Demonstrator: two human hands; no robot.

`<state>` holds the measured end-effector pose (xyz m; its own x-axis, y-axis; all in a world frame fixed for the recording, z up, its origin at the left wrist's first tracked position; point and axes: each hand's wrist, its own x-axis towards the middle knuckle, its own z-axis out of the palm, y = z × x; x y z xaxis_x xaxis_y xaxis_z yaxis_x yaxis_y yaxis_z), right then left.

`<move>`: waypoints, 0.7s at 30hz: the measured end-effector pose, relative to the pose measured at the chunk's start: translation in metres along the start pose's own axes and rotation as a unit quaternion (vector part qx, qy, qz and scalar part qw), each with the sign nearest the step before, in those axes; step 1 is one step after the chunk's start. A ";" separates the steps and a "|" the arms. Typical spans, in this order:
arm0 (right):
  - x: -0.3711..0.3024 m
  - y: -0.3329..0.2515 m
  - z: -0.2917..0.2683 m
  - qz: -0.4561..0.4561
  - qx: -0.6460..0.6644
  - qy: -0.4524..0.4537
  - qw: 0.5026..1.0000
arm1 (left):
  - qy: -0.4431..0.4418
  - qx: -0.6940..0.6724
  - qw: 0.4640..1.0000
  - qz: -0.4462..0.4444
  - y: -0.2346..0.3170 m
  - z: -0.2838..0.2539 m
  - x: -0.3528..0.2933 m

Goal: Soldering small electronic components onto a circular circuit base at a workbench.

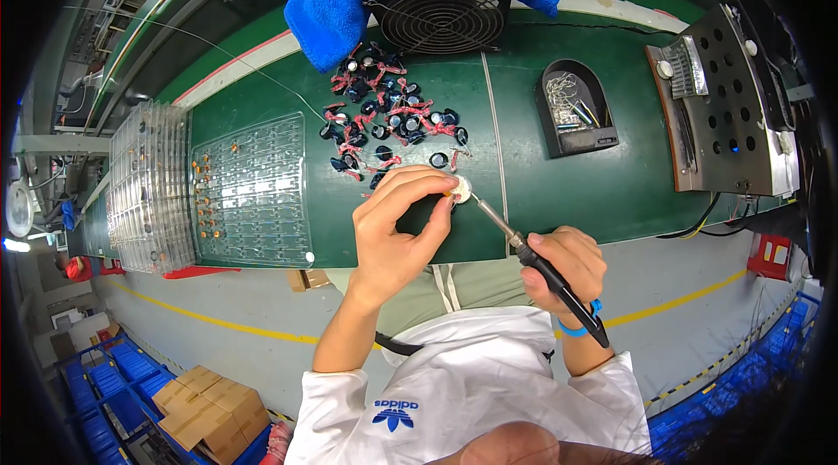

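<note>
Between the thumb and index finger of my left hand (391, 225) is a small round whitish disc (463, 190), held just above the green bench top (611, 194). My right hand (567, 268) grips a soldering iron (543, 266) by its black handle. The iron's metal tip points up and left to the edge of the disc; whether it touches cannot be made out. Beyond my left hand lies a loose pile of small round dark parts (412, 124) with twisted red wires, some showing silvery faces.
Left on the bench are a clear compartment tray (257, 186) with small copper-coloured pieces and stacked clear trays (148, 194). A fan (445, 21) under a blue towel (327, 15) stands at the back. Rightward are a black bin (580, 144) and a metal box with holes (724, 116).
</note>
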<state>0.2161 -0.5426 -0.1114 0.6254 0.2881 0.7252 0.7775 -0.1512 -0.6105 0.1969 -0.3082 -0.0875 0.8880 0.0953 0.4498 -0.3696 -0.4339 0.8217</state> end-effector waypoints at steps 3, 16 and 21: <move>-0.001 -0.003 0.003 0.019 -0.012 -0.015 1.000 | 0.019 0.020 1.000 0.001 0.001 -0.010 -0.001; -0.005 -0.007 0.022 0.161 0.042 0.068 0.984 | 0.092 0.101 0.987 0.085 0.027 -0.092 -0.021; -0.009 0.006 0.025 0.131 0.004 0.060 0.990 | 0.276 0.285 0.917 -0.034 0.009 -0.249 0.004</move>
<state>0.2135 -0.5224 -0.1291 0.8095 0.1252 0.5735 0.5869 -0.1980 -0.7851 0.1289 -0.0889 0.0084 0.5723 0.5103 0.6419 0.0237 -0.7928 0.6090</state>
